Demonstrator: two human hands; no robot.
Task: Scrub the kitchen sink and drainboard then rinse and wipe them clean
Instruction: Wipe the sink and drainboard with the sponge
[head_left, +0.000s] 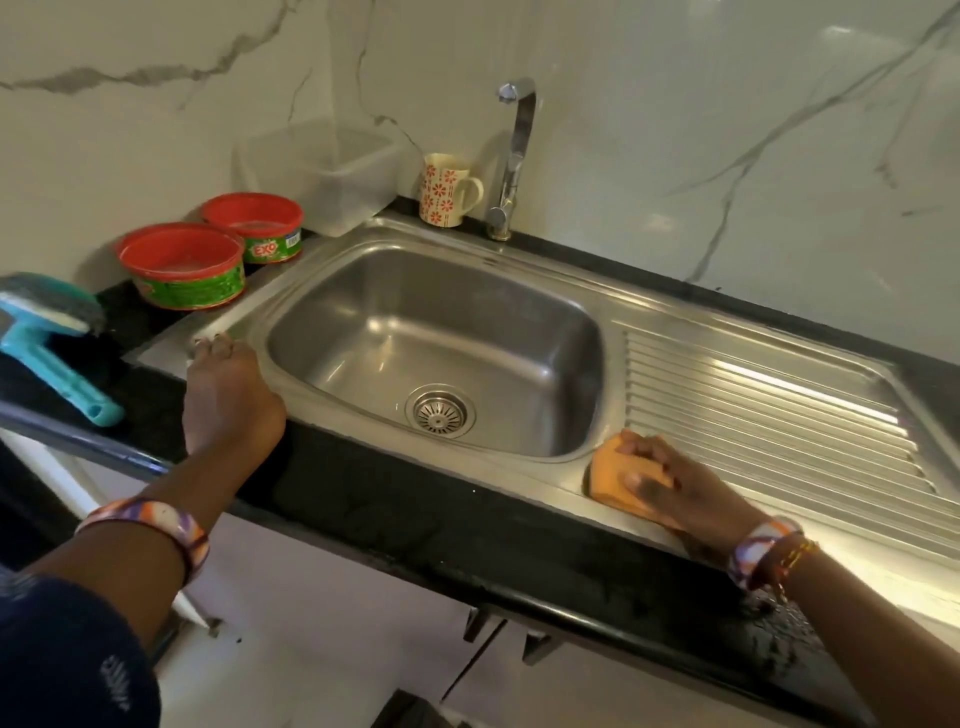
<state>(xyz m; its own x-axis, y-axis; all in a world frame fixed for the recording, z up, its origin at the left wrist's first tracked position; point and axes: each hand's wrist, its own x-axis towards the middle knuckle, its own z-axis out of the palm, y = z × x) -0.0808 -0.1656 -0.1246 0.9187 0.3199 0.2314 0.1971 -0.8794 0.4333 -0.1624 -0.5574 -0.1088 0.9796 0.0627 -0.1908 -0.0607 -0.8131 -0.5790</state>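
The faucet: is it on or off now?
Off. No water falls from the faucet spout, and the sink basin beneath holds no running stream.

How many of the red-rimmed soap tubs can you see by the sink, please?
2: the nearer tub sits on the counter left of the sink; the farther tub is just behind it, before the clear container.

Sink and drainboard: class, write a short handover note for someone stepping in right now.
Left hand rests flat on the sink rim's left edge, holding nothing. Right hand presses an orange sponge on the steel between basin and drainboard. Tap is off; basin looks empty. No suds visible, so I cannot tell how much scrubbing is done. Left: finish scrubbing, rinse, wipe.
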